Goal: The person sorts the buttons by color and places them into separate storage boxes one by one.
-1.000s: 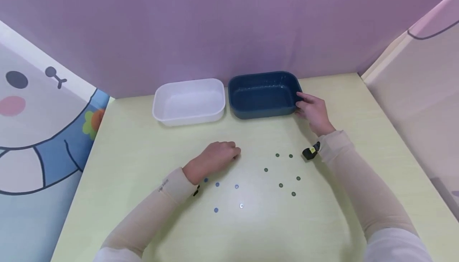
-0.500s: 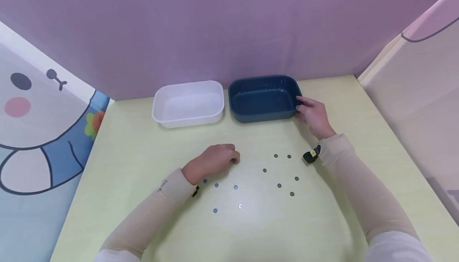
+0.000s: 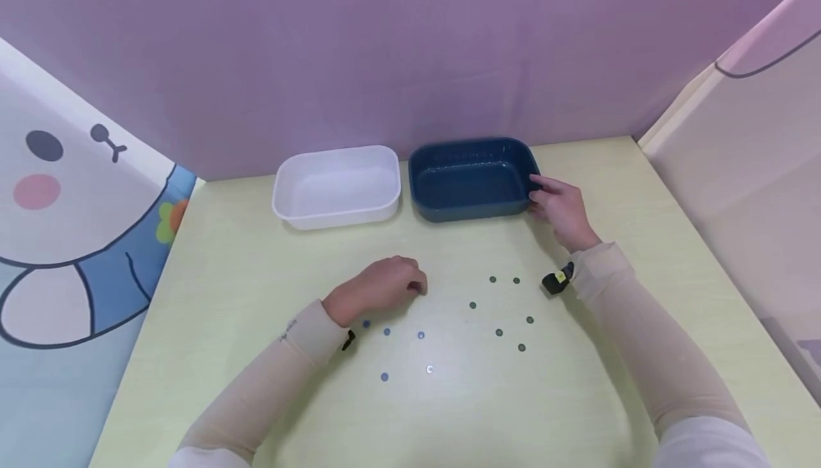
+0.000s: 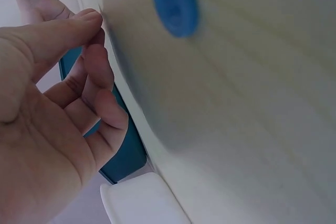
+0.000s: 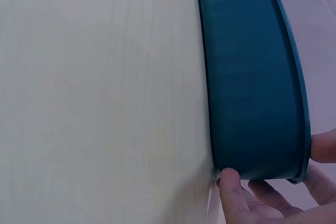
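At the right end of the dark blue dish point(image 3: 474, 190), my right hand point(image 3: 566, 215) grips its wall, with fingertips point(image 5: 229, 182) low on the end near the table and another finger over the rim. My left hand point(image 3: 383, 284) is low over the middle of the table, fingers curled and the thumb point(image 4: 84, 24) meeting the index finger. Whether something small sits between those tips is hidden. Near its wrist lies a blue button point(image 4: 176, 3), with several more blue buttons point(image 3: 420, 335) around. Several dark green buttons point(image 3: 499, 333) lie to the right.
A white dish point(image 3: 336, 186) stands left of the blue one, a narrow gap between them. Behind both rises a purple wall point(image 3: 321, 48). Patterned panels point(image 3: 96, 240) border the pale table point(image 3: 212, 254) at the sides.
The fingers of my left hand have shifted slightly, opening a small gap below the knuckles in the head view. My right hand stays on the blue dish; the head view has tilted a little.
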Tool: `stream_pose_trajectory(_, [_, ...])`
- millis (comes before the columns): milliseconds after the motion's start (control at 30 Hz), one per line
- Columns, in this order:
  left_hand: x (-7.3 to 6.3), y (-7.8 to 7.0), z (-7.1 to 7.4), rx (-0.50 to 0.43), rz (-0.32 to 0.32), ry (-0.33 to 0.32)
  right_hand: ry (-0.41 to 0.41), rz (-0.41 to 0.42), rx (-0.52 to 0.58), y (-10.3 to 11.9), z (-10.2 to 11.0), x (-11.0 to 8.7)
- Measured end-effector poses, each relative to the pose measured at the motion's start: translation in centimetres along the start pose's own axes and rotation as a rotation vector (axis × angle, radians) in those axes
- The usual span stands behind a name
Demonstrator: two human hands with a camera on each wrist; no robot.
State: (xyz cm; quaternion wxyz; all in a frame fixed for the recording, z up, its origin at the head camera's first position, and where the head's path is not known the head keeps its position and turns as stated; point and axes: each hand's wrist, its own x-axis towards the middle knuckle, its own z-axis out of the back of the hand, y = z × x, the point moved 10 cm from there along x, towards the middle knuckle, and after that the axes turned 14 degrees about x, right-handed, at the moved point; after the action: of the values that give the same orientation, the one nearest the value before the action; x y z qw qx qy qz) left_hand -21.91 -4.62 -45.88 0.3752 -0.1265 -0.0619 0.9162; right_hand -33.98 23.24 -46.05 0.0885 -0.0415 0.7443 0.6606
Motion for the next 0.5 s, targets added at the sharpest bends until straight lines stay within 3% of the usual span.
stream_pose_trajectory(500, [1.3, 0.6, 2.5, -0.135, 0.057, -0.116, 0.023, -0.021, 0.025, 0.0, 0.0, -1.1])
